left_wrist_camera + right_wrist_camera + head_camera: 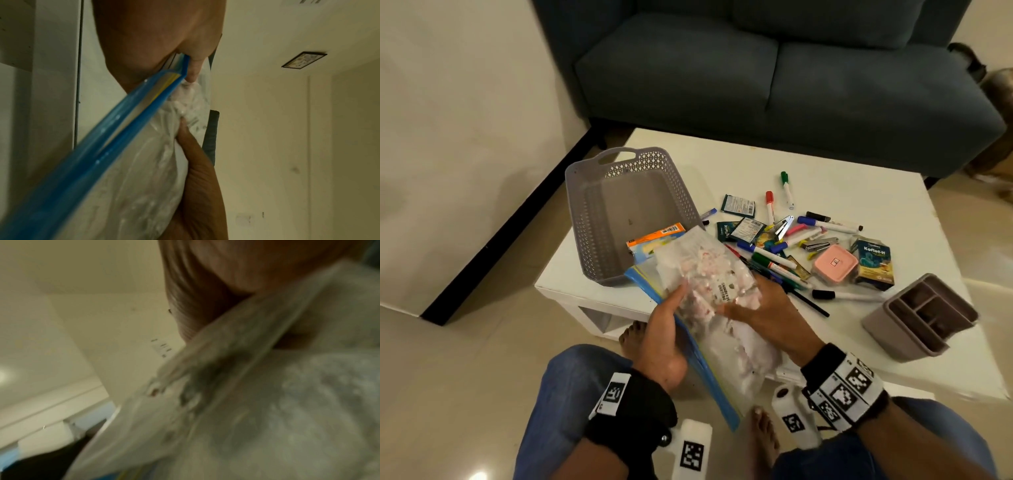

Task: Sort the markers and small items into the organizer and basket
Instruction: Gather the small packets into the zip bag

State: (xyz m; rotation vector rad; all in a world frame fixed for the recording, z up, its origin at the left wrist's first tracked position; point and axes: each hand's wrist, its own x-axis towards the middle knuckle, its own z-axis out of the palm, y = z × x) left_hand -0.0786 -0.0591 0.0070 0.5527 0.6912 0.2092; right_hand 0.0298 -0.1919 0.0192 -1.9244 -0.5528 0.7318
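Both hands hold a clear zip bag [709, 267] with a blue zip edge [102, 154], stuffed with white and pink sachets, at the table's near edge. My left hand [671, 308] grips its left side, thumb on top. On its right side, my right hand [743, 308] has its fingers curled under the bag. An empty grey lattice basket [626, 212] stands behind the bag. Loose markers [791, 240] lie piled in the middle of the table. The grey compartment organizer [921, 315] lies tilted at the right. The right wrist view is blurred and shows only the bag [267, 402].
An orange packet [657, 236] leans by the basket's near corner. Among the markers lie a pink box [834, 263], Koflet-H packs [873, 263], dark sachets [738, 205] and a stapler [782, 226]. All sit on a white low table [842, 171] with a blue sofa [756, 68] behind.
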